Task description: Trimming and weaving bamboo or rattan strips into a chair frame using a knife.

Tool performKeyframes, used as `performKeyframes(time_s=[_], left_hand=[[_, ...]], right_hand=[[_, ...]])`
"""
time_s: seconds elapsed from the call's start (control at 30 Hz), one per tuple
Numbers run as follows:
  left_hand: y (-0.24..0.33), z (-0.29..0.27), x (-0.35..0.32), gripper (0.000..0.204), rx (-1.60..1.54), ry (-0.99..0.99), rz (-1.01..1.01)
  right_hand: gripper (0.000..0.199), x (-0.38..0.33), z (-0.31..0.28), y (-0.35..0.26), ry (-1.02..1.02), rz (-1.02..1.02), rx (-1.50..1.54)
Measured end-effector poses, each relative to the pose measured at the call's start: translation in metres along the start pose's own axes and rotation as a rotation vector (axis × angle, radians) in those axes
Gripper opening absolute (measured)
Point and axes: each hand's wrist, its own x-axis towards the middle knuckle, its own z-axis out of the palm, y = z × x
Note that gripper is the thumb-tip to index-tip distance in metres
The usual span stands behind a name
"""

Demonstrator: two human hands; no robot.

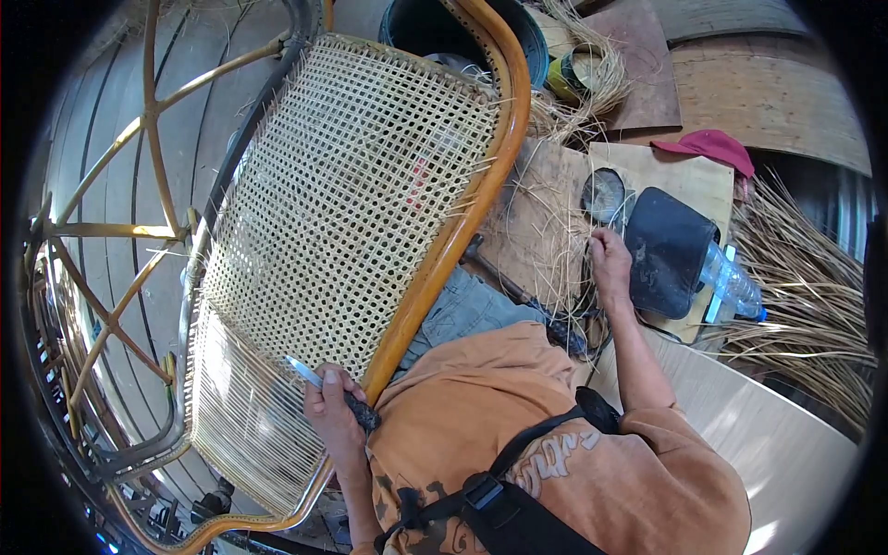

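Here, left grip point(334, 407) wraps a pointed tool point(303, 371); right grip point(612, 268) pinches strands point(581, 228) beside a black pouch point(664, 250)

This looks like a workshop: a big, curved, shiny brown wooden frame point(477, 215) holds a part-woven pale cane net point(356, 194), and long brown cane strips point(803, 277) and a dark hammer point(500, 275) lie nearby.

The person is holding the left hand point(335, 407) near the torso point(481, 398), its fingers point(337, 377) curled in a grip, while the right hand point(610, 264) is pinching farther forward, its bare forearm point(643, 361) pointing ahead.
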Motion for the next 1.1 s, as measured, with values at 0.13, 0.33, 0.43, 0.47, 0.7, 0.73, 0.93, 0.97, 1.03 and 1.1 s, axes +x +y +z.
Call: performKeyframes(time_s=[0.13, 0.33, 0.43, 0.47, 0.7, 0.73, 0.93, 0.97, 1.03, 1.1], left_hand=[[-0.006, 0.001, -0.004, 0.022, -0.04, -0.018, -0.043], [-0.008, -0.006, 0.0, 0.02, 0.011, -0.031, 0.012], [-0.009, -0.008, 0.002, 0.02, -0.049, -0.024, 0.023], [-0.009, -0.01, 0.002, 0.019, -0.042, -0.023, 0.018], [-0.013, -0.014, 0.005, 0.021, -0.024, 0.01, -0.012], [-0.012, -0.014, 0.005, 0.022, -0.011, -0.008, 0.0], [-0.011, -0.011, 0.007, 0.021, -0.043, 0.001, 0.01], [-0.01, -0.009, 0.007, 0.021, -0.043, 0.0, 0.013], [-0.008, -0.008, 0.007, 0.02, -0.017, 0.014, 0.001], [-0.015, -0.013, 0.007, 0.018, -0.01, -0.018, 0.014]], right_hand=[[0.014, 0.003, 0.014, 0.001, -0.06, -0.154, -0.187], [0.016, 0.003, 0.019, -0.017, -0.111, -0.093, -0.252], [0.013, 0.003, 0.015, -0.02, -0.149, -0.083, -0.299], [0.013, 0.002, 0.014, -0.022, -0.176, -0.067, -0.313], [0.014, 0.003, 0.007, -0.021, 0.006, -0.085, -0.061], [0.015, 0.008, 0.005, -0.025, 0.031, -0.081, -0.045], [0.014, 0.026, 0.011, -0.014, 0.021, -0.09, -0.203], [0.014, 0.028, 0.013, -0.011, 0.007, -0.096, -0.236], [0.014, 0.029, 0.015, -0.019, -0.039, -0.061, -0.285], [0.014, 0.029, 0.016, -0.028, -0.049, -0.069, -0.252]])
